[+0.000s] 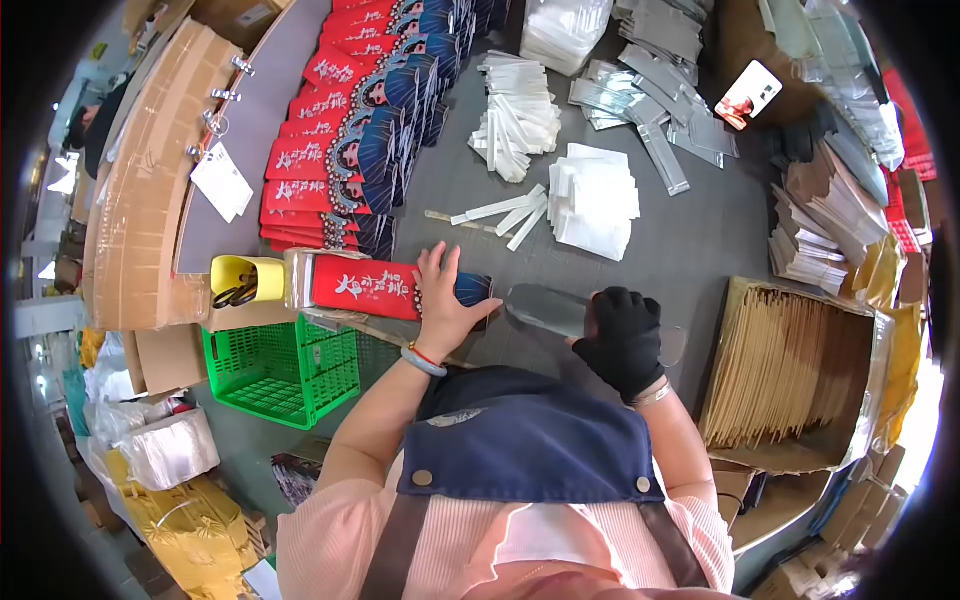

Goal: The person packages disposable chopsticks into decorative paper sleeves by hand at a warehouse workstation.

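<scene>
My left hand [447, 305], bare and with a bracelet at the wrist, lies spread over the dark blue end of a red-and-blue printed packet [365, 287]. The packet rests flat on the grey table. My right hand [622, 342], in a black glove, has its fingers curled over a grey see-through plastic sleeve [545, 308]. One end of the sleeve points toward my left thumb; a clear part shows beyond the glove. Above the hands lie a few thin white strips [508, 212] and a stack of white squares [593, 203].
Rows of red-and-blue packets [345, 130] fill the back left. Plastic sleeves [660, 100] and a phone [748, 95] lie back right. A yellow cup [247, 278] holds scissors above a green crate [305, 375]. A carton [735, 300] of brown sheets stands right.
</scene>
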Demonstrator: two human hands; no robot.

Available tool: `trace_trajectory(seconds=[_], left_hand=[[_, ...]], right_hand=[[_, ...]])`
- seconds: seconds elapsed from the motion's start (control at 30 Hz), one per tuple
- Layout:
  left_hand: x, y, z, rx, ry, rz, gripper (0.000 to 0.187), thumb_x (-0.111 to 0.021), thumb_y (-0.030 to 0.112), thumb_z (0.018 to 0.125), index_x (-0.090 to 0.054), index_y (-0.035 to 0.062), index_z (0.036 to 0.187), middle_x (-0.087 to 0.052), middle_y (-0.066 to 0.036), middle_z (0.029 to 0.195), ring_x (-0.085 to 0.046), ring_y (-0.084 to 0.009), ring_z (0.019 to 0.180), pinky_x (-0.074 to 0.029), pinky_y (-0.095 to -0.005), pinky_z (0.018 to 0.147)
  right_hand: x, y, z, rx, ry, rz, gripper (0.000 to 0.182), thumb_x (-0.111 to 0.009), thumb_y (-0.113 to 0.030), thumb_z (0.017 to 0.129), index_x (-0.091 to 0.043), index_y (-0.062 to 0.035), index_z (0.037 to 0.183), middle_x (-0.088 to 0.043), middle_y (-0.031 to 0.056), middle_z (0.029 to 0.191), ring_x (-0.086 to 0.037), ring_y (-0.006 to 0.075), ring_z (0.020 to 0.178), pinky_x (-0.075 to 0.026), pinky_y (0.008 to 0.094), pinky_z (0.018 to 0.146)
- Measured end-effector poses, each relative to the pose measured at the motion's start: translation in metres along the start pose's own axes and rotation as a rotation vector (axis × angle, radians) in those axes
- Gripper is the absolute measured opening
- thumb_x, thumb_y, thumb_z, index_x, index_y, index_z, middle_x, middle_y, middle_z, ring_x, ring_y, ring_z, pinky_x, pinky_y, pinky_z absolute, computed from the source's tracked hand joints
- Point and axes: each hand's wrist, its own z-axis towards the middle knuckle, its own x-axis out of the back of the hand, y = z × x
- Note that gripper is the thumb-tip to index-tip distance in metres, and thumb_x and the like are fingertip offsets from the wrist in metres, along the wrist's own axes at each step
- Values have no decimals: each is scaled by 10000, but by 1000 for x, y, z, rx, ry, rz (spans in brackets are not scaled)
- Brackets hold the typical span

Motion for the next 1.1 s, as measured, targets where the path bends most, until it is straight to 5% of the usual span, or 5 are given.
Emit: trace_trajectory(seconds=[0.33,0.53,0.63,0.8,1.1], left_hand=[[13,8,33,-79,-25,39,767,-839,259,701,-487,6,1333,-417,-219,1400,-390,-415,1298,-330,-480,1079],[-10,-4,122,-200,-11,252,47,-702,150,793,-685,117,822,-628,-37,867,-587,-279,861,-444,-443,748],[-10,-6,133,-274,-64,211,46,-684,144,800,-670,111,773,-626,-53,793,-609,-285,803,-463,-443,707],[-4,-10,138,-279,-129,142,53,-636,122,832,-645,84,796,-615,-92,792,-605,-320,800,-485,-452,699],[-40,62,110,-587,-73,-64,205,-688,71,806,-566,34,966,-562,-119,955,-556,-332,902,-469,-428,809]], right_hand=[[-55,-45,39,207,138,230,686,-761,-447,688,-554,-70,1223,-555,120,1147,-510,307,1091,-359,484,924],[1,51,-21,-172,440,107,529,-792,-201,705,-596,-78,1180,-615,137,1132,-564,333,1077,-416,442,937],[-4,131,-100,-422,751,23,423,-761,-52,765,-592,-34,1153,-617,122,1129,-583,276,1076,-457,376,955],[15,215,-236,-1079,637,-381,360,-687,-142,837,-630,10,1158,-646,164,1153,-594,320,1094,-459,403,962],[22,214,-235,-1099,398,-206,257,-598,-157,849,-634,-14,1059,-635,181,1055,-609,350,993,-485,434,849]])
